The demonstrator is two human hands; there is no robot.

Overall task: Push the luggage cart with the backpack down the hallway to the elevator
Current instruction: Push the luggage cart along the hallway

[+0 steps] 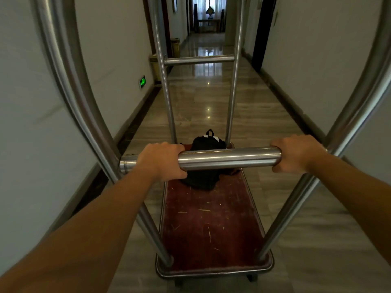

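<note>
A steel luggage cart stands in front of me, with tall curved posts and a dark red carpeted deck (213, 225). Its horizontal push bar (229, 158) crosses the middle of the view. My left hand (161, 161) is wrapped around the bar's left end. My right hand (296, 154) grips the right end. A black backpack (206, 144) lies at the far end of the deck, partly hidden behind the bar.
A long hallway with a glossy marble floor (208, 98) runs ahead between white walls. A green exit sign (142, 82) glows low on the left wall. A gold bin (175, 47) stands by the left wall. A table and chairs (208, 22) sit at the far end.
</note>
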